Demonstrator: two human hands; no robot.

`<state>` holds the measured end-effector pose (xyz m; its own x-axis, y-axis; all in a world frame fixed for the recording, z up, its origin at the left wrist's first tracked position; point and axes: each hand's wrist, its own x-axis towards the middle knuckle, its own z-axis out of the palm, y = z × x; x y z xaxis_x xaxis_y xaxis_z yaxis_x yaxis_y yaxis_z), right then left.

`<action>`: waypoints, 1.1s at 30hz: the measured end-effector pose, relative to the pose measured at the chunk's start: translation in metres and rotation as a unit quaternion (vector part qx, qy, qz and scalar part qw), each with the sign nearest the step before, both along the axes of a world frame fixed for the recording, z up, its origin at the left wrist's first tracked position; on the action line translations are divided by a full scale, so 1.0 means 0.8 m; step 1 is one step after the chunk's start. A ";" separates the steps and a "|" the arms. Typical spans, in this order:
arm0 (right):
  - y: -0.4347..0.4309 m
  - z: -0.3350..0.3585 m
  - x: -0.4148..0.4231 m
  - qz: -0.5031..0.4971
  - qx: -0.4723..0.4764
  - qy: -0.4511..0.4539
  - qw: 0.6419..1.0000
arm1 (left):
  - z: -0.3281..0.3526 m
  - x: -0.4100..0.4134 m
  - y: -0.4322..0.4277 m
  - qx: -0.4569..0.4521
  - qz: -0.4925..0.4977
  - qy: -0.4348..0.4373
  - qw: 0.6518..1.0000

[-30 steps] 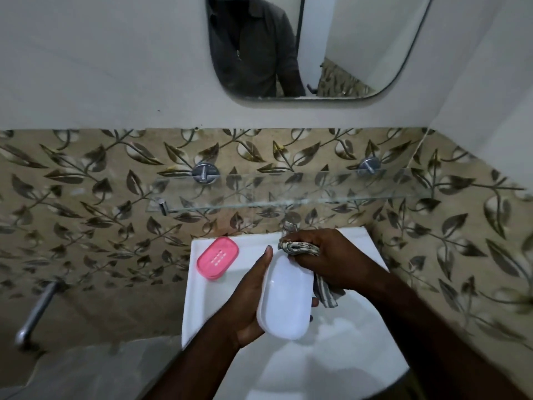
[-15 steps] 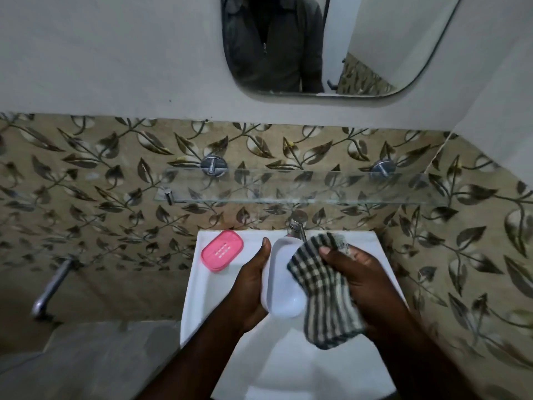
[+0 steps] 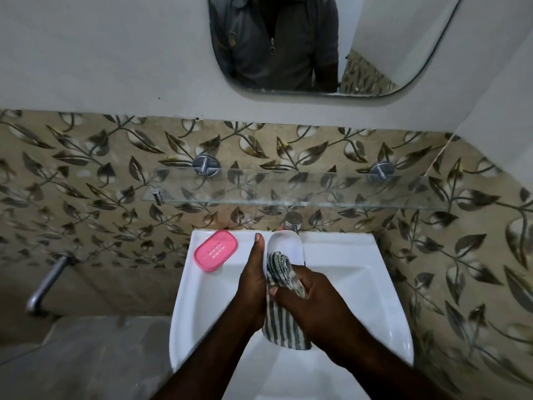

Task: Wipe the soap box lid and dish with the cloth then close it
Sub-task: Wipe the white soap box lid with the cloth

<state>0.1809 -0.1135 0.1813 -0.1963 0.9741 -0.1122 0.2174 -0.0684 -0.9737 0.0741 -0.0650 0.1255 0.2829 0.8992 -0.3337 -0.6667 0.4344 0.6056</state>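
Note:
My left hand (image 3: pixel 253 281) holds the white soap box lid (image 3: pixel 288 243) upright over the basin, hollow side facing me. My right hand (image 3: pixel 311 298) grips the striped grey-and-white cloth (image 3: pixel 281 269) and presses a bunched part of it into the lid's hollow. The rest of the cloth hangs down between my wrists. The pink soap dish (image 3: pixel 216 250), with slots in its base, lies on the sink's back left ledge, apart from both hands.
The white wash basin (image 3: pixel 360 272) sits below a glass shelf (image 3: pixel 288 192) on two metal mounts. A tap (image 3: pixel 292 220) stands behind the lid. A metal pipe (image 3: pixel 46 284) sticks out at the left. A mirror hangs above.
The lid has been turned from its outer side to its hollow side. My right hand spread the cloth out, then bunched it and pushed it down into the lid.

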 end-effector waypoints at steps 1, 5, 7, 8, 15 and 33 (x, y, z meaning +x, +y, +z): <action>0.003 0.000 0.001 -0.005 -0.004 0.006 1.000 | 0.001 0.002 0.000 0.005 -0.005 0.001 1.000; 0.029 0.008 0.002 -0.100 -0.054 0.128 0.985 | 0.003 0.013 -0.007 -0.012 -0.012 -0.037 0.999; 0.033 0.013 0.002 -0.097 -0.050 0.151 0.983 | -0.001 0.011 -0.008 -0.011 -0.020 -0.050 0.998; 0.030 0.012 0.003 -0.079 -0.037 0.127 0.988 | -0.002 0.009 -0.008 -0.006 -0.026 -0.048 0.999; 0.023 -0.004 0.005 0.014 -0.053 -0.001 0.998 | -0.002 -0.006 0.002 0.015 -0.025 0.051 0.998; 0.041 0.020 -0.018 -0.058 0.006 0.039 0.998 | 0.010 -0.011 -0.004 0.065 0.007 0.013 0.998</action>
<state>0.1664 -0.0810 0.1969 -0.0896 0.9920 -0.0893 0.1323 -0.0770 -0.9882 0.0653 -0.0679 0.1332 0.2631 0.9392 -0.2207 -0.6550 0.3419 0.6739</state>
